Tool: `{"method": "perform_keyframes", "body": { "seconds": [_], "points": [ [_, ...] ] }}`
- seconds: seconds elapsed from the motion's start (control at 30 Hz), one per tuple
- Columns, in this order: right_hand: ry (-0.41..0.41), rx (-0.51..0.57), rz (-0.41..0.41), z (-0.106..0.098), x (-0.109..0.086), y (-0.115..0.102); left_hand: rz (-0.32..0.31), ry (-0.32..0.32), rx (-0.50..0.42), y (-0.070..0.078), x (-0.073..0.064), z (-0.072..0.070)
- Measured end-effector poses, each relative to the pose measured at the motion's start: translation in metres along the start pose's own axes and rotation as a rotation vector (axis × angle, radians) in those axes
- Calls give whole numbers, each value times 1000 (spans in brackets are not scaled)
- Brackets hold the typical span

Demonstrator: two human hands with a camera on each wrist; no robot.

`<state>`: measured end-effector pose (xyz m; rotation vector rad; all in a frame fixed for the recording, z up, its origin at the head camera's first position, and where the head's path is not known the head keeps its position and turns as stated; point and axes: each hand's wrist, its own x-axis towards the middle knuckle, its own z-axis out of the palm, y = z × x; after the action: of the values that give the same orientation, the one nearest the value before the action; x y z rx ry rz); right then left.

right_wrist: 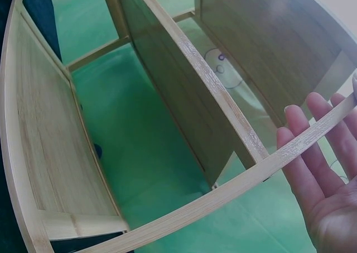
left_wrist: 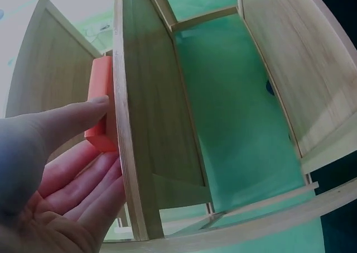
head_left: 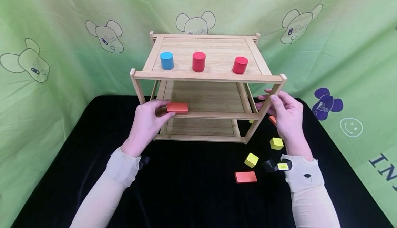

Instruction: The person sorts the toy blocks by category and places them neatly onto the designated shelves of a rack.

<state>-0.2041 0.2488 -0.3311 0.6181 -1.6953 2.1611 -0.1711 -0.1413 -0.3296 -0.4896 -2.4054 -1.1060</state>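
Note:
My left hand (head_left: pixel 149 121) pinches an orange-red rectangular block (head_left: pixel 177 108) between thumb and fingers. The block is at the left front of the middle tier of a wooden three-tier shelf (head_left: pixel 214 115), against its front rail; the left wrist view shows it close along that board (left_wrist: pixel 121 124). On the other side, my right hand (head_left: pixel 288 114) holds the shelf's right front post (head_left: pixel 263 108) loosely. Its thumb lies in front, and its fingers (right_wrist: pixel 304 169) extend behind the post. A blue cylinder (head_left: pixel 167 61) and two red cylinders (head_left: pixel 199 62) stand on the top tier.
Two yellow cubes (head_left: pixel 251 160) and a flat red block (head_left: pixel 245 177) lie on the black cloth (head_left: pixel 186 186) at front right. Another red piece (head_left: pixel 272 120) is partly hidden by the right hand. A green printed curtain (head_left: pixel 77 66) hangs behind.

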Motion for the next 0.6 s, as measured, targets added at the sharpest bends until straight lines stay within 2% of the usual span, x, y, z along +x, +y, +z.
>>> {"method": "perform_keyframes", "body": {
  "seconds": [0.3, 0.43, 0.6],
  "points": [
    [2, -2, 3, 0, -1, 0, -11, -34, 58, 1, 7, 4],
    [-6, 9, -2, 0, -1, 0, -19, -64, 81, 1, 11, 3],
    [-5, 9, -4, 0, 0, 0, 0, -111, 92, 0, 14, 1]
  ]
}}
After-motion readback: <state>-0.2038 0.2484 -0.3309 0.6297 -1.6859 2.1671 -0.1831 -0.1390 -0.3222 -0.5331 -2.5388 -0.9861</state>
